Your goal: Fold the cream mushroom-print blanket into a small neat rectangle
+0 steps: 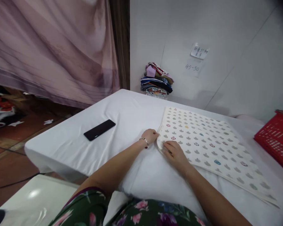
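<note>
A white cloth [202, 141] printed with grey shapes and a few coloured ones lies folded in layers on the white-covered table [129, 110]. My left hand [150, 136], with a bracelet at its wrist, pinches the cloth's left edge. Just to the right, my right hand [174, 153] is closed on the near left corner of the same cloth, its fingers curled with the tips partly hidden. The rest of the cloth stretches flat toward the right side of the table.
A black phone [99, 129] lies on the table's left part. Folded clothes [157, 80] are stacked at the back by the wall. A red plastic basket [277, 138] stands at the right edge. A white stool [37, 201] is at lower left, beneath a pink curtain [61, 47] farther back.
</note>
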